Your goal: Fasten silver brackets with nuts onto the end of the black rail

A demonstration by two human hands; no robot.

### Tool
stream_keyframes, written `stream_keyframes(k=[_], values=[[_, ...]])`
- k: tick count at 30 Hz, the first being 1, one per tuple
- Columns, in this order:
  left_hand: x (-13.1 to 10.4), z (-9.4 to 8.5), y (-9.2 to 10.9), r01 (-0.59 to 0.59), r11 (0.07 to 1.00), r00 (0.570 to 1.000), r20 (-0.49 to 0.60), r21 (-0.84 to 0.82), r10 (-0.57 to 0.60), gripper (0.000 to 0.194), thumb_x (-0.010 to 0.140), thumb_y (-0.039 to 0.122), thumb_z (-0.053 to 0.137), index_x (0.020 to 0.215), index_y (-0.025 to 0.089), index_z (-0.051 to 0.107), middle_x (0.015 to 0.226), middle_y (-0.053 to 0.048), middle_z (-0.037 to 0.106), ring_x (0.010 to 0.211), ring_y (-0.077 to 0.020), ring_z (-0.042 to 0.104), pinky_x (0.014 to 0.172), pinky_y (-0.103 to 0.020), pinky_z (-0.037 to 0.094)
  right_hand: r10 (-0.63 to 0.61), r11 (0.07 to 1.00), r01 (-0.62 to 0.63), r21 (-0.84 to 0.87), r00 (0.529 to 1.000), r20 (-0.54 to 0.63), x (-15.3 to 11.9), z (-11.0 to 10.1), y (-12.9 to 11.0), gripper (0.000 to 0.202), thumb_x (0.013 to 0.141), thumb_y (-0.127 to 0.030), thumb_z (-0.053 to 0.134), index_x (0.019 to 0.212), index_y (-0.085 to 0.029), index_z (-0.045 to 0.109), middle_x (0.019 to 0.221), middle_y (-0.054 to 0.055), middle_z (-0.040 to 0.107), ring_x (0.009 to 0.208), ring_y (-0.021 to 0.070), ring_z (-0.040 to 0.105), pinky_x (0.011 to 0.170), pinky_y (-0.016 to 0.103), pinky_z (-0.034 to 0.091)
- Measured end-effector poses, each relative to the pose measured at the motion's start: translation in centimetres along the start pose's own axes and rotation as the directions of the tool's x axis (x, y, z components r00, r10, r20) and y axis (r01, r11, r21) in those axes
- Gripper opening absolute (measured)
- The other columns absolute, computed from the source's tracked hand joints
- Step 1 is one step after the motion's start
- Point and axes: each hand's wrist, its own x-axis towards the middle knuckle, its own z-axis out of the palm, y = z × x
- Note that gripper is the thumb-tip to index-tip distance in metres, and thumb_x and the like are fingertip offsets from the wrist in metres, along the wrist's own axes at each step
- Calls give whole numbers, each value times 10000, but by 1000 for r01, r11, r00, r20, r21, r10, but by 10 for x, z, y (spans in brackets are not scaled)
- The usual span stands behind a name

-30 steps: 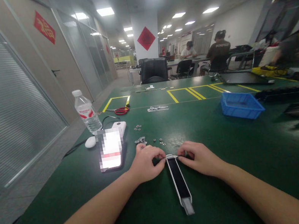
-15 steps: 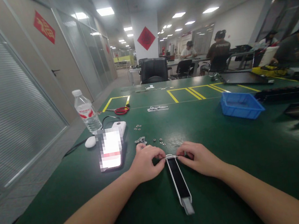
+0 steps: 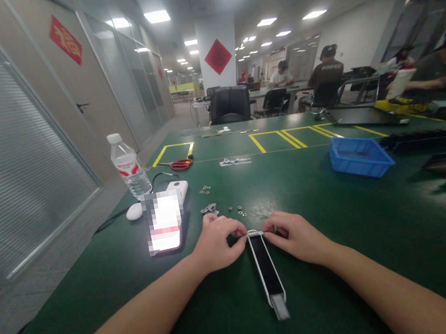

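Observation:
A long, narrow black strip in a white frame [image 3: 268, 265] lies on the green table, with a grey tab [image 3: 280, 307] sticking out at its near end. My left hand [image 3: 220, 241] pinches the left corner of its far end, thumb and forefinger pressed together. At the opposite corner my right hand [image 3: 294, 234] does the same with thumb and forefinger. Between the fingertips a thin whitish crosspiece [image 3: 255, 233] shows; exactly what the fingertips press on is too small to tell. Small grey parts [image 3: 210, 209] lie just beyond my left hand, and several small metal rings [image 3: 239, 208] lie beyond the strip.
To the left are a lit phone [image 3: 166, 223], a white power bank [image 3: 183, 187], a water bottle [image 3: 128, 166] and red-handled scissors [image 3: 182, 164]. A blue bin [image 3: 359, 157] stands at right. Further rings [image 3: 205, 190] and a plastic bag [image 3: 234, 161] lie farther back. People sit beyond.
Both my hands and the white-framed strip stay in place. At the far right, a seated person has shifted head and arms a little.

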Motion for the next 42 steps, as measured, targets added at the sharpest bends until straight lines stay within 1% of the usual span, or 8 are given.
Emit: stream_keyframes(k=[17,21,24,26,30,34,37,42], values=[[0,-2,3,16,1000,1000,3,6,-16,107,784,246,521,853,222,599,783,44,657,779,-143,585,867,-364,248,13,1000,-13,-1,1000,15,0,-1,-2,93,823,-164,524,801,-184,612,713,0,531,635,124,478,594,246,366],[0,-2,4,60,998,998,-18,3,-60,133,780,250,512,887,222,585,787,43,669,784,-153,593,874,-372,258,24,1000,-24,4,1000,20,0,-1,-2,88,823,-166,526,806,-182,611,715,1,528,632,125,478,591,247,365],[2,-2,3,121,992,992,-46,-18,-122,213,746,197,506,951,221,562,805,42,671,775,-158,597,879,-387,275,28,1000,-28,7,999,25,-1,-1,-1,94,827,-168,520,812,-181,611,715,2,526,628,124,475,592,247,367],[3,0,2,155,988,985,-76,-22,-156,290,726,151,494,1002,225,543,862,31,668,824,-169,599,886,-394,290,30,1000,-31,8,999,26,-1,0,-1,93,827,-170,520,818,-183,611,718,2,528,625,123,474,591,247,367],[5,3,-4,181,983,976,-122,15,-178,403,722,98,458,1102,227,487,1064,-17,628,1035,-198,548,921,-397,326,25,1000,-25,7,999,24,-1,0,-1,92,826,-169,519,818,-183,610,721,4,527,630,125,476,592,248,372],[6,8,-9,172,983,984,-53,72,-168,433,739,85,436,1150,220,460,1185,-58,573,1149,-218,485,971,-425,332,25,1000,-25,10,999,23,0,0,-1,92,818,-155,525,807,-184,611,712,0,526,630,127,476,592,250,373],[7,9,-9,138,985,990,5,108,-139,481,751,73,410,1213,205,427,1244,-77,542,1201,-216,455,1006,-431,324,26,999,-27,18,1000,17,0,1,0,91,820,-164,525,810,-186,612,715,0,529,630,129,479,589,251,376],[9,6,-5,108,983,987,100,151,-124,593,764,65,379,1344,173,323,1392,-100,427,1319,-212,338,1081,-443,245,23,1000,-24,19,1000,16,-1,1,1,92,823,-167,519,805,-178,609,718,3,526,636,129,488,597,253,382]])
